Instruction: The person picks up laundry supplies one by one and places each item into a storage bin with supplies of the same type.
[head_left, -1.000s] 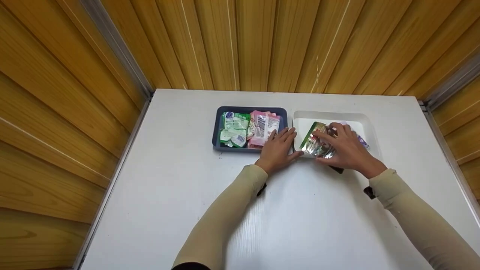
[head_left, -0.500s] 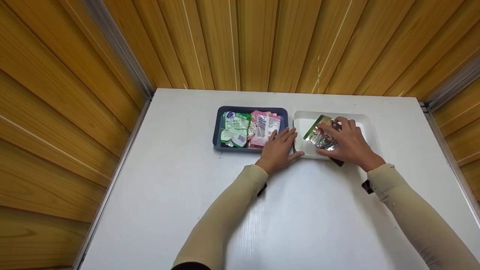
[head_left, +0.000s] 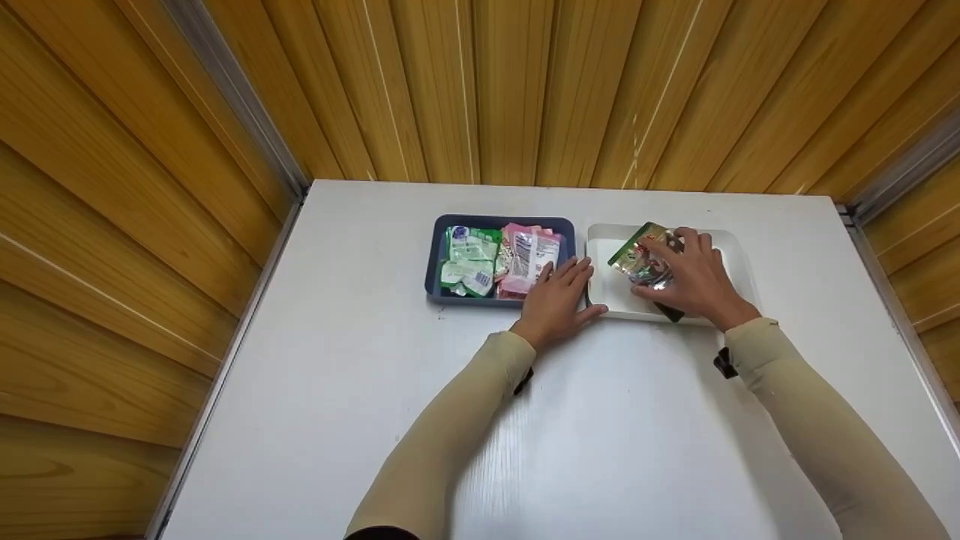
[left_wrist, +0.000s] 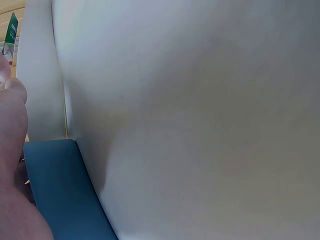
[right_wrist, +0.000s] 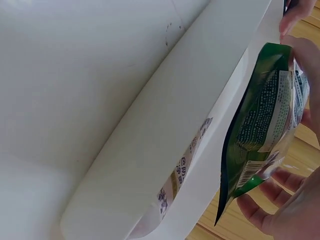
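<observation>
My right hand grips a green and silver foil pouch over the white tray, thumb on the near side and fingers spread across it. In the right wrist view the pouch stands tilted, its printed green back and barcode showing. My left hand lies with fingers extended across the adjoining rims of the white tray and the dark blue tray. Pink packets lie beside its fingertips. The left wrist view shows the hand's edge near the blue tray's wall.
Green packets fill the blue tray's left side. A purple-printed packet lies inside the white tray in the right wrist view; my right hand hides it in the head view. Both trays stand on a white table before wood-panelled walls.
My right hand has carried the pouch slightly away from me over the white tray, turning it a little. The purple packet has become hidden in the head view. My left hand has stayed put.
</observation>
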